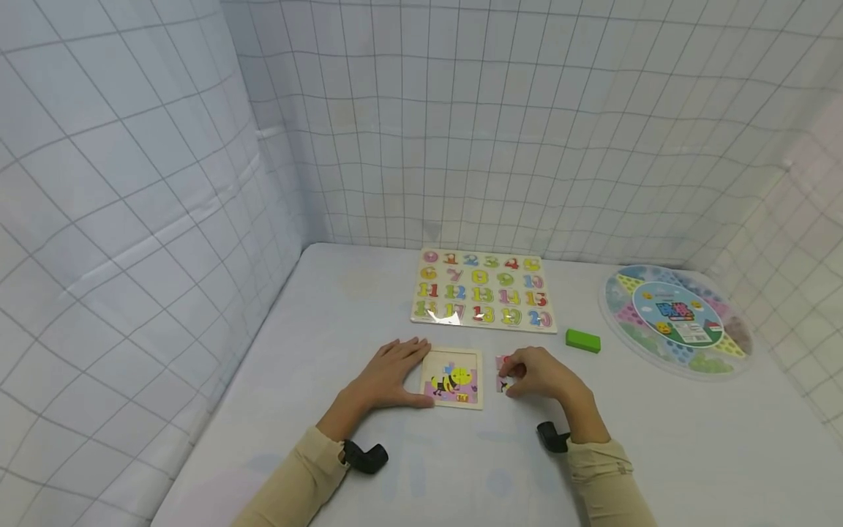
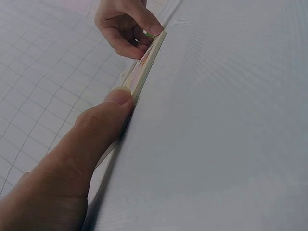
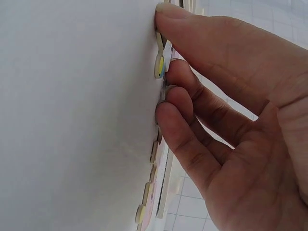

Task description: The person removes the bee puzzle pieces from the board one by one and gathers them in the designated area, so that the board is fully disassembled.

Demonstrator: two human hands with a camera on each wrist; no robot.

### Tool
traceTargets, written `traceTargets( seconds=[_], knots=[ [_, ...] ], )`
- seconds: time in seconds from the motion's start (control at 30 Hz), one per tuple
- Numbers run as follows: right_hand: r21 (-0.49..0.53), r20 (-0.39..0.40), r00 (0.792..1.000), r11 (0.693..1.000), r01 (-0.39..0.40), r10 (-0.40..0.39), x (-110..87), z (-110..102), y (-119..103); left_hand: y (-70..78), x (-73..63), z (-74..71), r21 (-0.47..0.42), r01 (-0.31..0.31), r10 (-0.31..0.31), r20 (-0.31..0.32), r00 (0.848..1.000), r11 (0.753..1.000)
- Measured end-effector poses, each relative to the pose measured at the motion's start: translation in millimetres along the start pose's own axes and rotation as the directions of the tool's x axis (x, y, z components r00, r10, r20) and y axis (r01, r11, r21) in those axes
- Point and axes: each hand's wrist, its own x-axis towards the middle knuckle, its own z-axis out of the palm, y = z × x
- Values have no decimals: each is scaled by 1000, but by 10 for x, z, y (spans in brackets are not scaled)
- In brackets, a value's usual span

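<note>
A small square wooden jigsaw tray lies on the white surface, with a yellow-and-black bee picture on lilac pieces. The tray's upper part shows bare wood. My left hand rests at its left side, fingers spread at the upper corner and thumb on the lower edge. Just right of the tray, my right hand pinches a jigsaw piece between thumb and bent fingers, low at the surface. Other lilac jigsaw pieces lie beside it, partly hidden by the fingers.
Behind the tray lies a number board with colourful numerals. A green block sits to the right, near a large round packaged set. Grid-patterned cloth walls enclose the back and sides.
</note>
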Motion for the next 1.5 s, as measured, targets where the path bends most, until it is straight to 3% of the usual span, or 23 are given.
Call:
traceTargets(
  seconds=[0.47, 1.0, 1.5],
  knots=[
    [6, -4, 999, 999, 49, -49, -10, -31, -48, -7, 0, -10, 9, -3, 3, 0, 1000, 1000],
    [37, 36, 994, 994, 105, -106, 271, 191, -478, 3, -15, -24, 16, -22, 22, -13, 1000, 1000],
    [-43, -6, 999, 998, 49, -49, 369, 423, -718, 0, -16, -12, 16, -18, 18, -16, 1000, 1000]
  ],
)
